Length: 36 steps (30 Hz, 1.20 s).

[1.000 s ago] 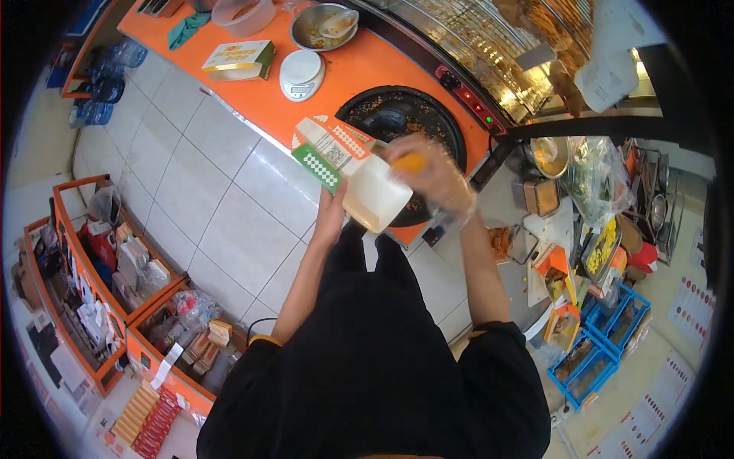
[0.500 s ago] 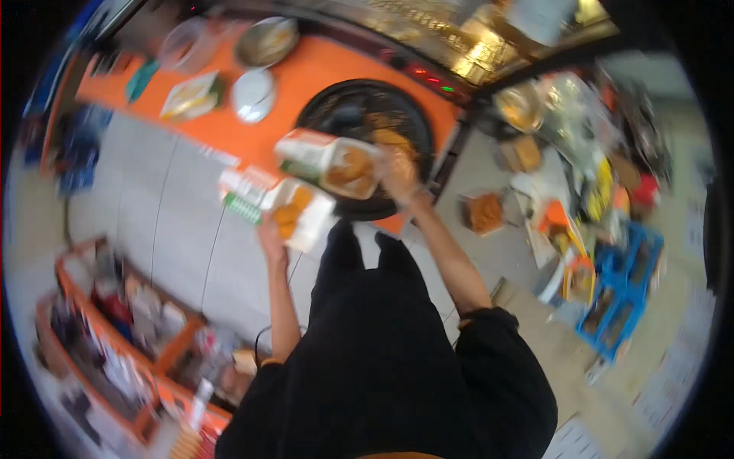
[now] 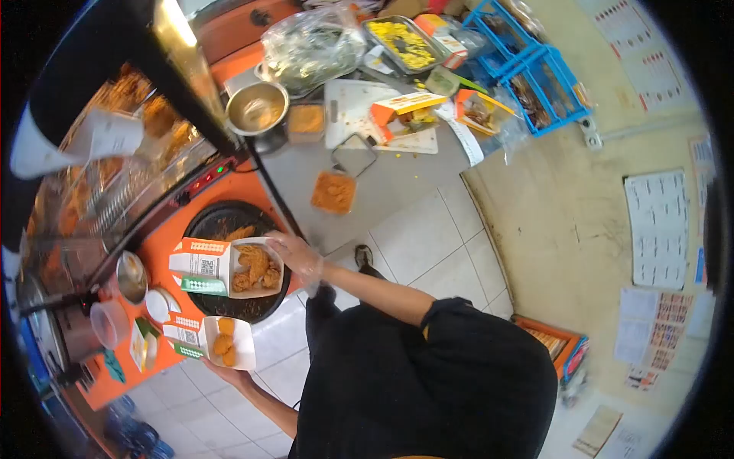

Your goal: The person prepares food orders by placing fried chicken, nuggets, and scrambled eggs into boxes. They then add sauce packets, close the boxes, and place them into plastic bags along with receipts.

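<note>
The right hand (image 3: 294, 256), in a clear glove, is reaching forward with the arm stretched out and is gripping the edge of an open paper box (image 3: 229, 266) filled with fried chicken pieces. This box is hovering over the round black tray (image 3: 229, 306) on the orange counter (image 3: 245, 191). The left hand (image 3: 222, 371) is lower and turned palm up, with the fingers closed under a second open box (image 3: 210, 341) that is carrying smaller fried pieces. This one is beside the counter edge, above the tiled floor (image 3: 428, 229).
</note>
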Tool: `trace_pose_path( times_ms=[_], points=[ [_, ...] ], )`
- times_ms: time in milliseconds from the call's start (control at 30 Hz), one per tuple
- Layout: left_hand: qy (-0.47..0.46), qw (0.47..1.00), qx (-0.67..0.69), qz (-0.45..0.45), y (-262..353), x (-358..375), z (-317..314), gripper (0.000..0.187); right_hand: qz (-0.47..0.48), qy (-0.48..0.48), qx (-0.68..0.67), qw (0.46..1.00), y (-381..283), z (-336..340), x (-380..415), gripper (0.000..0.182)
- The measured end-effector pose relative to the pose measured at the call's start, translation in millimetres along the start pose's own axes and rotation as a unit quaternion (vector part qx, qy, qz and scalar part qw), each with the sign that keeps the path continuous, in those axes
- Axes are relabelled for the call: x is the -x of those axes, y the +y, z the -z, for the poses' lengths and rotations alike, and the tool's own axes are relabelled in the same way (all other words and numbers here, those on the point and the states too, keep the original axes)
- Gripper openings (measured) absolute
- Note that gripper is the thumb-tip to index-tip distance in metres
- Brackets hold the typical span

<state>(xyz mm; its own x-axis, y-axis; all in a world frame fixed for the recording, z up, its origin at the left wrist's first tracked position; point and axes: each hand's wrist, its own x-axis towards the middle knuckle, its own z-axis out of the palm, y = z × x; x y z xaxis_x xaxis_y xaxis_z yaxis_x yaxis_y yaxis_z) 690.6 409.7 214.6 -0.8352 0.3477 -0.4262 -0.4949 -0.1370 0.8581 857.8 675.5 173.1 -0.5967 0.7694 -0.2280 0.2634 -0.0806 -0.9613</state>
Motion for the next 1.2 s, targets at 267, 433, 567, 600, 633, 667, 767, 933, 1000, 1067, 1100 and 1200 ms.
trace_pose_path(
  times_ms=[267,433,567,600,633,667,767,933,1000,1067,1100,1200],
  points=[
    [-0.244,0.866,-0.401,-0.171,-67.9,16.2,-125.4,0.063,0.053,0.274,-0.114,0.953,-54.3,203.6,166.3,0.039],
    [-0.466,0.794,-0.377,-0.099,-177.4,204.4,-369.3,0.067,0.098,0.532,-0.175,0.823,-13.7,354.7,350.5,0.044],
    [-0.772,0.399,-0.258,-0.422,-313.4,297.7,-505.8,0.064,0.108,0.738,-0.244,0.620,2.1,406.8,497.5,0.044],
    [-0.804,0.407,-0.302,-0.310,-342.8,359.6,-536.5,0.064,0.088,0.786,-0.206,0.577,9.6,419.9,537.3,0.044],
    [-0.838,0.345,-0.298,-0.301,-371.4,413.6,-560.7,0.064,0.065,0.824,-0.172,0.536,17.5,430.2,571.8,0.044],
    [-0.868,0.283,-0.291,-0.286,-400.0,466.9,-584.7,0.064,0.036,0.878,-0.142,0.455,29.5,437.0,601.3,0.044],
    [-0.919,0.082,-0.347,-0.165,-495.1,674.4,-611.2,0.062,-0.114,0.963,-0.055,0.237,107.4,459.3,672.8,0.048],
    [-0.917,-0.048,-0.329,0.220,-618.7,977.9,-450.2,0.055,-0.089,0.986,-0.141,0.001,141.2,436.6,833.3,0.051],
    [-0.904,-0.180,-0.250,0.297,-647.1,1071.8,-342.1,0.051,-0.051,0.989,-0.100,-0.099,171.1,413.4,895.2,0.049],
    [-0.874,-0.228,-0.279,0.328,-630.2,1145.1,-227.3,0.049,-0.094,0.982,-0.002,-0.161,197.6,384.9,961.2,0.049],
    [-0.860,-0.249,-0.287,0.340,-636.3,1179.2,-166.7,0.049,-0.087,0.978,0.006,-0.190,217.7,364.3,997.0,0.048],
    [-0.822,-0.306,-0.311,0.367,-646.1,1243.6,-14.9,0.047,0.008,0.963,-0.026,-0.267,278.7,291.9,1087.7,0.047]
  ],
)
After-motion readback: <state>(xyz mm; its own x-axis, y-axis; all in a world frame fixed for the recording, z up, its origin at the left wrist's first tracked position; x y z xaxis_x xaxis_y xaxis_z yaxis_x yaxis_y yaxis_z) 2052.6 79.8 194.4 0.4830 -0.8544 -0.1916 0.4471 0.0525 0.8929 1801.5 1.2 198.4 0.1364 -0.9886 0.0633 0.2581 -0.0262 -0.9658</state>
